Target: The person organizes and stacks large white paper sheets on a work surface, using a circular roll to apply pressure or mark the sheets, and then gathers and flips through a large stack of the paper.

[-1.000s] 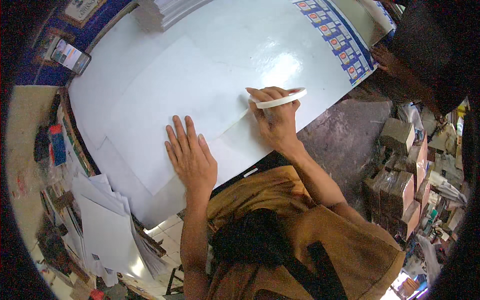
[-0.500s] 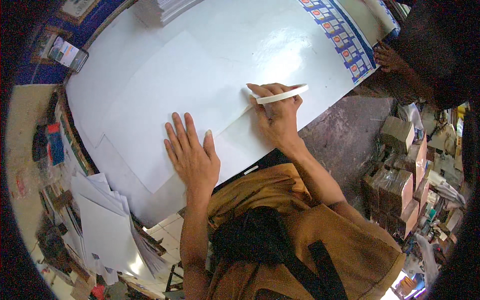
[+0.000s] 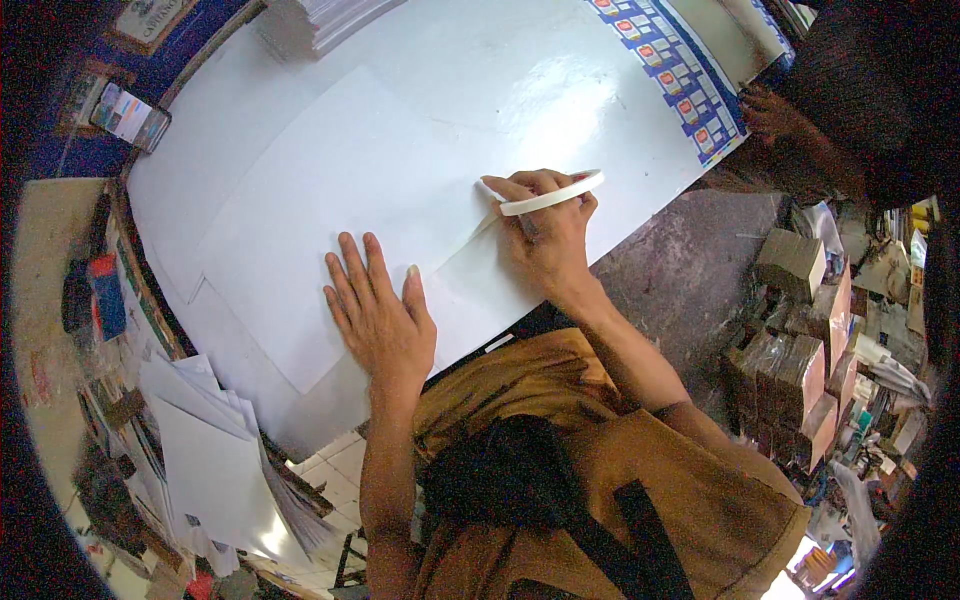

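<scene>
A large white paper sheet (image 3: 310,190) lies on the white tabletop (image 3: 465,55). My left hand (image 3: 382,328) rests flat on this sheet near its front edge, fingers stretched and spread. To the right, my right hand (image 3: 550,245) is closed around a narrow roll of white tape (image 3: 545,201), which circles its fingers. My right fingertips are at the paper's edge, close to the tabletop. Whether a strip of tape runs from the roll to the paper I cannot make out.
A stack of paper (image 3: 335,22) stands at the far edge. Blue printed sheets (image 3: 675,80) lie at the far right beside another person's hand (image 3: 775,115). A phone (image 3: 130,117) is at the far left. Wrapped bundles (image 3: 790,375) are piled on the right; loose sheets (image 3: 210,455) stand lower left.
My right hand and the tape roll have moved slightly left. The view has shifted a little, and my left hand stays flat on the paper.
</scene>
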The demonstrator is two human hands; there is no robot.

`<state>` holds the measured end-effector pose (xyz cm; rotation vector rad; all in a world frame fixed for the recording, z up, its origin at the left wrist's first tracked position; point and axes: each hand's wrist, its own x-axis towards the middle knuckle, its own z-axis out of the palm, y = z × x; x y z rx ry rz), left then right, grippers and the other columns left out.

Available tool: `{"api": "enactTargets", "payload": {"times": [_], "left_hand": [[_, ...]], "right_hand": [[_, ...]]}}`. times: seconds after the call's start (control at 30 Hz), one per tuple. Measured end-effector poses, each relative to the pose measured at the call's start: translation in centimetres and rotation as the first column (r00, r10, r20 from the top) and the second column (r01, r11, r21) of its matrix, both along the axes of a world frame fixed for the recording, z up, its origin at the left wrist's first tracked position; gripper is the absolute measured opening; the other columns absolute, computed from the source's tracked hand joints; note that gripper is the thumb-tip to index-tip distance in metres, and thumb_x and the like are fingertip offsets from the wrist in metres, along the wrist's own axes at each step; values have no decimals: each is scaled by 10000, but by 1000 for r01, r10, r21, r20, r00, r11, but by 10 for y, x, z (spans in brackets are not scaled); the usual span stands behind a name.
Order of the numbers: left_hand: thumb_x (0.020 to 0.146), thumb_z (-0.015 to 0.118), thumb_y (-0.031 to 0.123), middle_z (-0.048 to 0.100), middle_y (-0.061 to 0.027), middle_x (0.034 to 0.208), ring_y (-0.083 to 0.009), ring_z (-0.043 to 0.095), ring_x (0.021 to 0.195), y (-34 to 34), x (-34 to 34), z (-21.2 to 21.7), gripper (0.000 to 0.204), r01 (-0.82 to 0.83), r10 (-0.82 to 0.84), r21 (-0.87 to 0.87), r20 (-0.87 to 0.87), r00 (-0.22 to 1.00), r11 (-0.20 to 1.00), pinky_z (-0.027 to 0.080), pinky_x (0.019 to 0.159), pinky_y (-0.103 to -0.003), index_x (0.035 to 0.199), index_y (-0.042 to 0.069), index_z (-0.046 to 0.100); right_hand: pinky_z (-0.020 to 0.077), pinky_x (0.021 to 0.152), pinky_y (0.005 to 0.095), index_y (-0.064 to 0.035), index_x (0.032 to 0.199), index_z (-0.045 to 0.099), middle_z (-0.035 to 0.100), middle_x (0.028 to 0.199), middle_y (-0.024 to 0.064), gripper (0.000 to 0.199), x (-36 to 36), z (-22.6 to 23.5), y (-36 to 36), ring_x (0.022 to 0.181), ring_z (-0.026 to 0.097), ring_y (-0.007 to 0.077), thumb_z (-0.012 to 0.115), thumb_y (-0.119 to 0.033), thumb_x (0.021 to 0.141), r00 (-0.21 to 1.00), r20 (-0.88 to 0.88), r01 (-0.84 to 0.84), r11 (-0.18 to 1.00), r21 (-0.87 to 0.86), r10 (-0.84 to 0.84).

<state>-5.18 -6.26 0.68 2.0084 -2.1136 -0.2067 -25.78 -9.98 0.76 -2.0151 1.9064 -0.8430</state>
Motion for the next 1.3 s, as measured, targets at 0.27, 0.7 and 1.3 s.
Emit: {"api": "enactTargets", "payload": {"times": [0.27,0.7,1.3], "left_hand": [[1024,455,300,207,-154,1627,-402,178,1493,2,7,11,575,1,-2,74,13,1000,997,150,1188,-590,1533,80,306],[1021,454,279,166,-133,1643,-365,158,1506,-2,-24,-5,613,115,-115,-4,10,993,993,171,1200,-536,1564,87,243],[1012,470,313,257,-144,1615,-376,224,1487,-4,-17,-1,582,127,-130,-44,-76,989,991,212,1188,-528,1519,61,339]], "right_hand": [[270,951,515,-218,1202,679,664,1066,20,397,5,-10,10,1108,560,239,666,-173,808,995,-39,-98,995,-33,97],[236,962,531,-189,1092,696,665,1074,-18,314,33,-3,34,1121,566,246,687,-176,779,973,191,-139,989,56,126],[312,930,375,-113,1036,697,665,875,21,274,22,0,25,891,618,186,675,-14,781,965,242,-73,991,-114,99]]}}
